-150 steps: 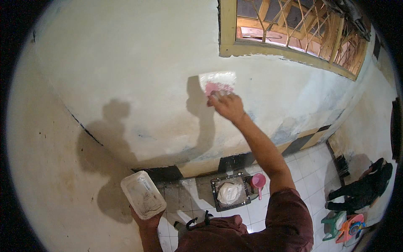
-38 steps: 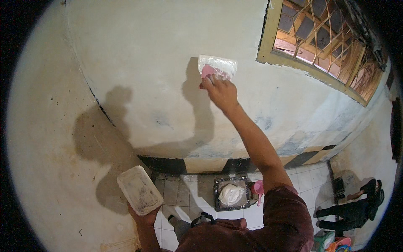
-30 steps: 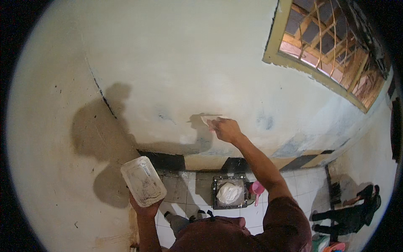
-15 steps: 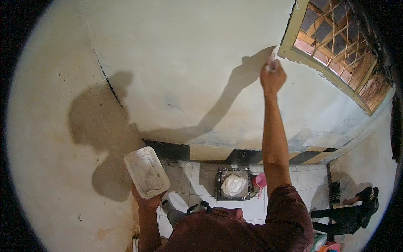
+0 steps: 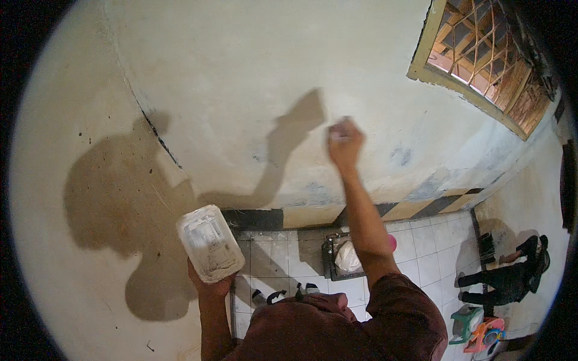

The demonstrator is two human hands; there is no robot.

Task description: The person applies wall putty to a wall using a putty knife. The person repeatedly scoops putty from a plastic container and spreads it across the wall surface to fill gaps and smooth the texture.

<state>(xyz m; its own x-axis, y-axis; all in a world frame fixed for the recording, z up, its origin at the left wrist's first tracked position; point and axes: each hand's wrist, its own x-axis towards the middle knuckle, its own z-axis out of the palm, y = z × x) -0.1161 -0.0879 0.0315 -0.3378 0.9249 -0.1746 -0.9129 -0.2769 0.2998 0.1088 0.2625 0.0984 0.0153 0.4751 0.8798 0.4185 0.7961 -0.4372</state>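
My left hand [image 5: 211, 285] holds a shallow white plastic tub [image 5: 212, 245] from below, its open side toward me. Pale paste residue coats the inside of the tub. Before the cream-white wall [image 5: 235, 102], my right hand [image 5: 345, 143] is raised with its fingers closed, slightly smeared by motion. It grips a scraper, mostly hidden by the fingers. On the wall, the scraper's shadow shows a broad, flat end. Whether the blade touches the wall I cannot tell.
A window with a yellowish frame [image 5: 448, 81] and metal grille is at upper right. A dark crack [image 5: 158, 137] runs down the left corner. On the tiled floor [image 5: 274, 259] stands a dark square stand [image 5: 329, 256] bearing a white bag [image 5: 347, 257]. Another person [image 5: 506, 280] is at right.
My right hand has come away from the window corner, moving left and down with the scraper. The tub has hardly moved. The view has shifted, and colourful items at lower right show more.
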